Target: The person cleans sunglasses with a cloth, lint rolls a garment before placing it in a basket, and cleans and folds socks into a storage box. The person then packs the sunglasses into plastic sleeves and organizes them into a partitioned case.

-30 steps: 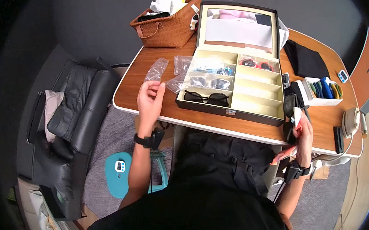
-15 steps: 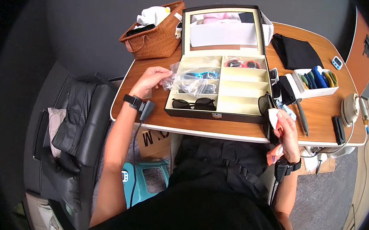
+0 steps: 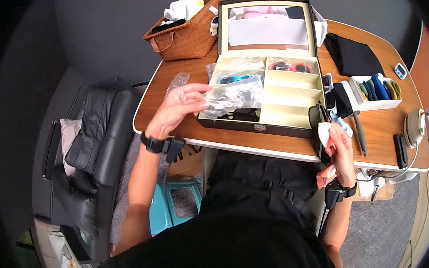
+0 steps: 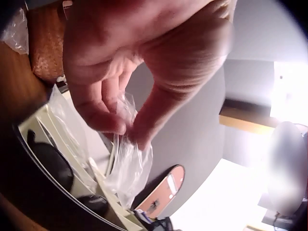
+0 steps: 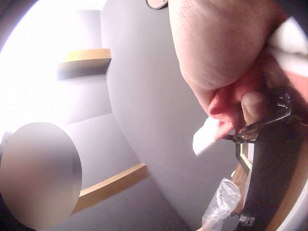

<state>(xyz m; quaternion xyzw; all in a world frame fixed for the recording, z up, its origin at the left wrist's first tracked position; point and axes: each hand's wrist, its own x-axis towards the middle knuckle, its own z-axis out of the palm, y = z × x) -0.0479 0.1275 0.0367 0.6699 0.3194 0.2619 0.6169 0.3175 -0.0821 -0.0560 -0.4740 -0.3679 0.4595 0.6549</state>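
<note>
My left hand point(image 3: 176, 109) pinches a crinkled clear plastic bag point(image 3: 234, 95) between thumb and fingers, above the left compartments of a sunglasses case point(image 3: 286, 105). The bag partly covers black sunglasses point(image 3: 245, 115) in the front left compartment. Behind it lie blue sunglasses point(image 3: 235, 79); red-framed sunglasses point(image 3: 291, 67) sit at the back right. At the case's right front corner, my right hand point(image 3: 340, 149) holds dark sunglasses point(image 3: 315, 116) together with an orange-red and white cloth point(image 3: 325, 132). In the right wrist view the cloth point(image 5: 224, 113) is bunched under the thumb.
The case's mirrored lid point(image 3: 269, 31) stands raised. Another clear bag point(image 3: 178, 81) lies on the table left of the case. A woven basket point(image 3: 184, 39) is at the back left. To the right are a white box of rolled cloths point(image 3: 376, 103), a grey-handled tool point(image 3: 359, 134) and folded black fabric point(image 3: 354, 56).
My left hand has moved right from the table's left side, taken hold of a clear bag and brought it over the case. My right hand keeps holding the sunglasses and cloth, now closer to the case.
</note>
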